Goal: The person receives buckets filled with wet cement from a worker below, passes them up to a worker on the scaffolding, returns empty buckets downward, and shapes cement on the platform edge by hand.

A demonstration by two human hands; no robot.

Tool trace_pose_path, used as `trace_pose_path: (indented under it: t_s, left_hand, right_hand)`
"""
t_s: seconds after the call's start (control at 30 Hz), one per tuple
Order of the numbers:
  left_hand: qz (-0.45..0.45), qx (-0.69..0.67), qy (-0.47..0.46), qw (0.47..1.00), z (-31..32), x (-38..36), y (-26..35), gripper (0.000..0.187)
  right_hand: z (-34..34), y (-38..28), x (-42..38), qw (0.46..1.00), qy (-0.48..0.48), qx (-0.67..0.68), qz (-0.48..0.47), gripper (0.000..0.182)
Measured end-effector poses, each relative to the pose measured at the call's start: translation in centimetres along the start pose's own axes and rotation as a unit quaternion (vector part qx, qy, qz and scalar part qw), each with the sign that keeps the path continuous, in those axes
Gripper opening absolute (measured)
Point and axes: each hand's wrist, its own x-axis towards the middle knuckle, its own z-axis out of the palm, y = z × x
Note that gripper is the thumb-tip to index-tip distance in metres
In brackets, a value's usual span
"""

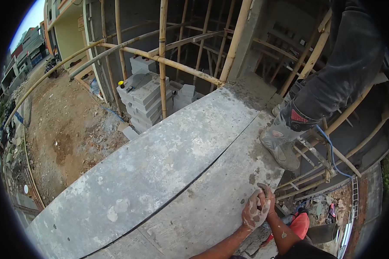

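Observation:
My left hand [251, 213], smeared with grey-white mortar, is closed and pressed against my right hand [269, 197]. The fingers of both hands are bent round each other, and whatever lies between them, if anything, is hidden. Both hands are above the near edge of a mortar-stained grey platform board [220, 190]. Just beyond them, another person's muddy boot [281, 146] stands on the same board, below a dark trouser leg [333, 82].
Bamboo poles [163, 56] form scaffolding along the far side. Pale blocks [145, 97] are stacked below on the ground. A long gap [194, 179] runs between two boards. To the right the platform drops off toward a ladder [354, 196], a blue hose [330, 149] and a red cloth [299, 225].

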Motion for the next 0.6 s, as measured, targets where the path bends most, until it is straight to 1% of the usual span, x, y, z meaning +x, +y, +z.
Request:
trace_pose_path:
  t_s: [0.07, 0.17, 0.27, 0.37, 0.43, 0.57, 0.6]
  left_hand:
    - [0.014, 0.002, 0.010, 1.000, 0.1, 0.2, -0.1, 0.051]
    - [0.013, 0.000, 0.020, 1.000, 0.6, 0.2, -0.7, 0.051]
    - [-0.001, -0.006, 0.018, 1.000, 0.7, 0.2, -0.9, 0.052]
    - [0.009, -0.005, 0.033, 0.999, 1.0, 0.2, -1.2, 0.052]
    - [0.009, -0.005, 0.039, 0.999, 1.1, 0.2, -1.4, 0.051]
    - [-0.020, 0.000, 0.024, 1.000, 0.8, 0.3, -0.9, 0.051]
    - [-0.028, 0.004, 0.020, 0.999, 0.8, 0.3, -0.8, 0.050]
  right_hand:
    - [-0.1, 0.3, 0.0, 0.999, -0.007, -0.034, -0.034, 0.033]
    - [-0.4, -0.4, 0.0, 0.996, -0.011, -0.067, -0.059, 0.033]
    - [-0.5, -0.8, 0.0, 1.000, -0.024, -0.005, 0.002, 0.032]
    - [-0.5, -1.7, 0.2, 0.999, -0.010, -0.042, -0.033, 0.031]
    - [-0.4, -1.4, 0.1, 0.999, -0.005, -0.034, -0.016, 0.031]
    - [-0.5, -2.0, 0.2, 0.999, -0.008, -0.001, 0.035, 0.030]
    - [-0.5, -1.9, 0.2, 1.000, -0.005, -0.003, 0.030, 0.030]
